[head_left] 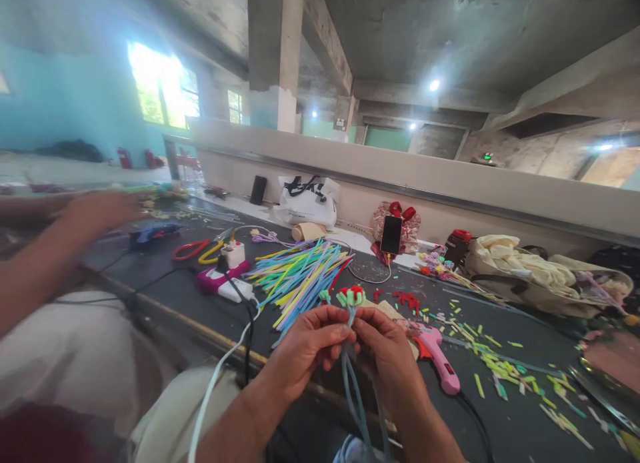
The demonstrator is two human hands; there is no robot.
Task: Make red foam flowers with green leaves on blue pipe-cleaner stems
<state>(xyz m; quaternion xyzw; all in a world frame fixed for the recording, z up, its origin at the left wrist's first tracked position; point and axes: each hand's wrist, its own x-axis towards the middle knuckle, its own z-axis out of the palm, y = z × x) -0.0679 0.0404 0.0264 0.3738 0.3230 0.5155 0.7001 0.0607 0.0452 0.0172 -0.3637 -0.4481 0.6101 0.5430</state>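
Just above the table's front edge, my left hand and my right hand meet. Both pinch the light blue stems just below a small red and mint-green flower head. The long blue stems hang down between my wrists. Behind my left hand lies a spread pile of colored pipe cleaners in blue, yellow, green and lilac. A pink glue gun rests on the table right of my right hand. Small red pieces lie behind my right hand.
A power strip with cables and scissors are left of the pile. Cut green pieces scatter at right. A phone, a white bag and a cream bag stand behind. Another person's arm reaches in at left.
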